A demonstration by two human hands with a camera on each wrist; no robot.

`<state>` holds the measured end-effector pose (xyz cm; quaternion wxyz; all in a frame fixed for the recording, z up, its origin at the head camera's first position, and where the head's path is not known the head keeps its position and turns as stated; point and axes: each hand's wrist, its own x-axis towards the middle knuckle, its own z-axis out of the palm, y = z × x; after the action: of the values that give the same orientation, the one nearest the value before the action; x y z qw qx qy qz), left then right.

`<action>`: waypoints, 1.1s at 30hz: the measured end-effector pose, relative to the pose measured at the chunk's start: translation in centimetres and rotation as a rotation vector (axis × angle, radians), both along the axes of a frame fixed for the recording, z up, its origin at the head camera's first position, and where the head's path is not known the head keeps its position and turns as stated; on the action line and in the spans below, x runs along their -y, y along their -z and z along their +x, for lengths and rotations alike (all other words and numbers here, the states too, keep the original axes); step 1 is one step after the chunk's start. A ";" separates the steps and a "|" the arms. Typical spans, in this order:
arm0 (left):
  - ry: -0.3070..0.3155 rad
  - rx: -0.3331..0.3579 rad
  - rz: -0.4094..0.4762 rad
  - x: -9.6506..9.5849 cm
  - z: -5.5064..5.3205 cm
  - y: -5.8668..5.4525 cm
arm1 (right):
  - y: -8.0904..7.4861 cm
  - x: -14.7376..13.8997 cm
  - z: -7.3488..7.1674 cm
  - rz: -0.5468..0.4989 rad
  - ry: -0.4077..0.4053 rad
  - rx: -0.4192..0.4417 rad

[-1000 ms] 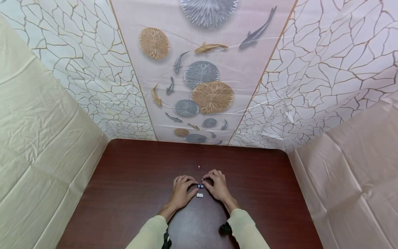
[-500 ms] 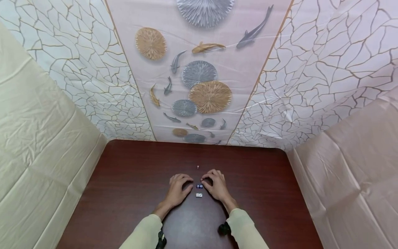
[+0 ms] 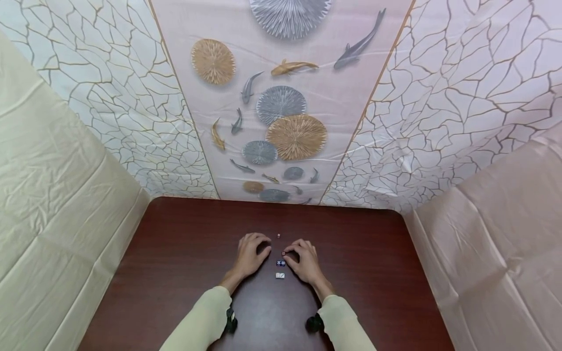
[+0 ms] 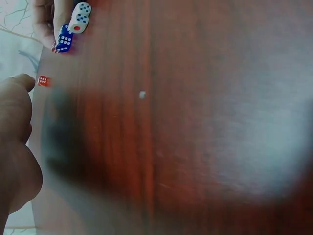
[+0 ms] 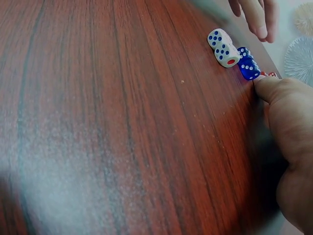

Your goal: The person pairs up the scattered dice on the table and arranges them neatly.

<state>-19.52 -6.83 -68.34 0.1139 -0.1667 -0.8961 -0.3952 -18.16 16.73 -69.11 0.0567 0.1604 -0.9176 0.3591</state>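
My right hand [image 3: 306, 262] pinches a small red die [image 3: 283, 253] between thumb and fingertips, low at the table. Just nearer to me lies a pair of blue dice [image 3: 281, 263], and below them a pair of white dice [image 3: 280, 276] side by side. A second red die [image 3: 278, 235] stands alone farther back. My left hand [image 3: 251, 254] is to its left, thumb and fingers curved apart with nothing between them. In the left wrist view, a fingertip comes close to that lone red die [image 4: 43, 81]. The right thumb partly hides the held die [image 5: 272, 75] in the right wrist view.
The dark red-brown wooden table [image 3: 184, 273] has a rounded far edge. A patterned cloth [image 3: 290, 97] with fish and discs hangs behind it. Pale cloth panels [image 3: 52, 204] flank both sides. A tiny pale speck [image 4: 142, 94] lies on the wood.
My left hand has left the blue dice, shifting left and then forward to beside the far red die. The right hand keeps its pinch on the nearer red die, nearly still.
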 end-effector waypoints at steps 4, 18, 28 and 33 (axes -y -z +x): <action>-0.004 0.039 -0.017 -0.3 -0.9 0.0 | 0.1 0.0 0.0 -0.003 0.002 0.008; -0.002 0.099 -0.060 -1.3 -3.3 -0.5 | 0.1 0.1 0.0 -0.001 -0.014 -0.023; 0.007 0.124 -0.115 -2.0 -4.4 0.0 | 0.7 0.1 0.0 -0.004 -0.019 -0.126; 0.001 0.134 -0.147 -2.5 -4.6 0.2 | 0.5 0.0 0.0 0.005 -0.007 -0.053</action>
<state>-24.11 -4.30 -68.51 0.0408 -0.1482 -0.9283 -0.3386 -18.11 16.78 -69.59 0.0791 0.1731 -0.9162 0.3525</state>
